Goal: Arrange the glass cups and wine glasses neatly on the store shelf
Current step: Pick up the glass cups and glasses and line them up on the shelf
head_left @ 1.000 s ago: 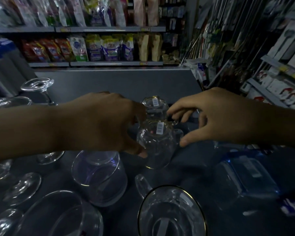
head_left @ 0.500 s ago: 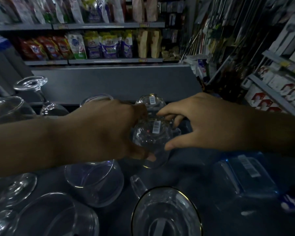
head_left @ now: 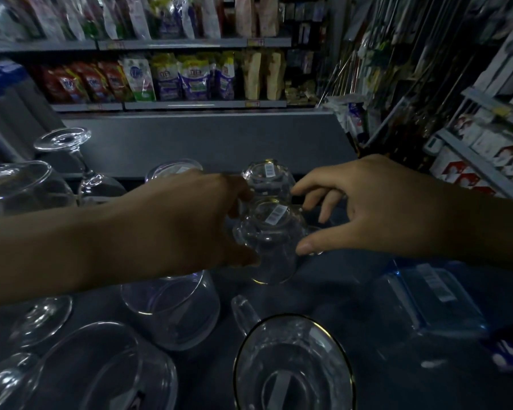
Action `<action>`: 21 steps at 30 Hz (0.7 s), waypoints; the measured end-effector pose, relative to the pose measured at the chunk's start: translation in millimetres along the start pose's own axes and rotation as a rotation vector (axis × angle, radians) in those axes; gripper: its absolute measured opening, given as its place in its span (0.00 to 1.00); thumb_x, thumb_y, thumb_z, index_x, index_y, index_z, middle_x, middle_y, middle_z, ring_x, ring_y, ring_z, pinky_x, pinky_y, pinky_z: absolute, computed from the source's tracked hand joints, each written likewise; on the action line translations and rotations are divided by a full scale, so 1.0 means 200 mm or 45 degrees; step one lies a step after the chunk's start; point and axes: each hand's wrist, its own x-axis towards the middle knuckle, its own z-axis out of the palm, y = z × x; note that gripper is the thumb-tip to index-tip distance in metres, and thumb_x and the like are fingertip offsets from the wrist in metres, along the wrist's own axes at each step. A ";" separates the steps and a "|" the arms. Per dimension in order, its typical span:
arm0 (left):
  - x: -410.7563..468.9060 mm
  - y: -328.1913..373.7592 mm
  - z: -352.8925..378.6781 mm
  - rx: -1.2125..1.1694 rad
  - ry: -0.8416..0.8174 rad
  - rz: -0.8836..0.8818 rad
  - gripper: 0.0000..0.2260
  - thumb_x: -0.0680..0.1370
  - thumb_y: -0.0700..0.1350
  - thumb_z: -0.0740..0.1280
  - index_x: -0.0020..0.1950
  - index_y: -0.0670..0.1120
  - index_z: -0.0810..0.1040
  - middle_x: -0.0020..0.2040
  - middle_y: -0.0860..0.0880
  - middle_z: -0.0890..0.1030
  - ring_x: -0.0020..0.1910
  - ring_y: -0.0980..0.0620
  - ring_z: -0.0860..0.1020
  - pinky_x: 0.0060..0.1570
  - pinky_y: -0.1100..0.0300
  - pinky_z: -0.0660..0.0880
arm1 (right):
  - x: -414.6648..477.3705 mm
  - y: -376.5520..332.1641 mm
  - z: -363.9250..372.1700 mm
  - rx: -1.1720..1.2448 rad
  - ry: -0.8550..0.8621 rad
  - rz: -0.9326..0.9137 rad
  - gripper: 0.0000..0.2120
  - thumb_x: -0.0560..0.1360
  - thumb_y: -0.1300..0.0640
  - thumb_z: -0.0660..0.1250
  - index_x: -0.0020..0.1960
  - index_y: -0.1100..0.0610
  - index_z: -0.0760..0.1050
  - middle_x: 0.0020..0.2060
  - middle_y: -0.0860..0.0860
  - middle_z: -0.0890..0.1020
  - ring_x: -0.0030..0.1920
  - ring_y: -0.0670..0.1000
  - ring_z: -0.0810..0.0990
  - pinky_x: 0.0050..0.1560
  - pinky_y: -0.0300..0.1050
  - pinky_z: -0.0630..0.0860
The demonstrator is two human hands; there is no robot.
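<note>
Nearest, space on the dark shelf (head_left: 323,288) is being taken up by a gold-rimmed mug (head_left: 290,368) and a clear tumbler (head_left: 172,312), its rim partly being hidden by the left forearm. Mid-shelf, an upside-down labelled cup (head_left: 268,247) is being gripped from both sides, wrapped by the left hand (head_left: 184,223) and pinched by the right hand (head_left: 376,205). Just behind it, a second inverted cup (head_left: 267,179) is being crowded. Further back, an upturned wine glass (head_left: 71,161) and snack bags (head_left: 166,78) are being displayed.

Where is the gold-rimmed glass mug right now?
In the head view the gold-rimmed mug stands mouth-up at bottom centre of the shelf, nearest the camera, between a clear tumbler on its left and a blue-tinted container on its right.
</note>
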 end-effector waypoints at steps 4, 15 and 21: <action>0.01 -0.01 0.02 -0.056 0.034 0.005 0.30 0.67 0.69 0.73 0.65 0.60 0.74 0.53 0.58 0.81 0.50 0.55 0.79 0.49 0.60 0.74 | 0.01 0.01 0.03 -0.014 0.004 -0.013 0.36 0.65 0.31 0.73 0.69 0.45 0.76 0.56 0.41 0.83 0.47 0.38 0.83 0.51 0.39 0.81; -0.03 -0.01 -0.01 -0.127 0.001 -0.007 0.32 0.62 0.73 0.70 0.63 0.63 0.73 0.50 0.64 0.79 0.49 0.60 0.79 0.53 0.56 0.79 | 0.04 0.04 0.04 0.001 0.064 -0.086 0.33 0.68 0.39 0.77 0.70 0.46 0.76 0.56 0.42 0.83 0.44 0.35 0.82 0.44 0.27 0.75; -0.02 -0.28 0.07 -0.189 -0.091 0.056 0.30 0.54 0.76 0.77 0.52 0.77 0.73 0.56 0.62 0.83 0.43 0.65 0.80 0.44 0.60 0.80 | 0.03 0.05 -0.03 -0.024 0.127 -0.128 0.25 0.75 0.54 0.76 0.70 0.45 0.77 0.55 0.41 0.82 0.47 0.38 0.82 0.48 0.29 0.76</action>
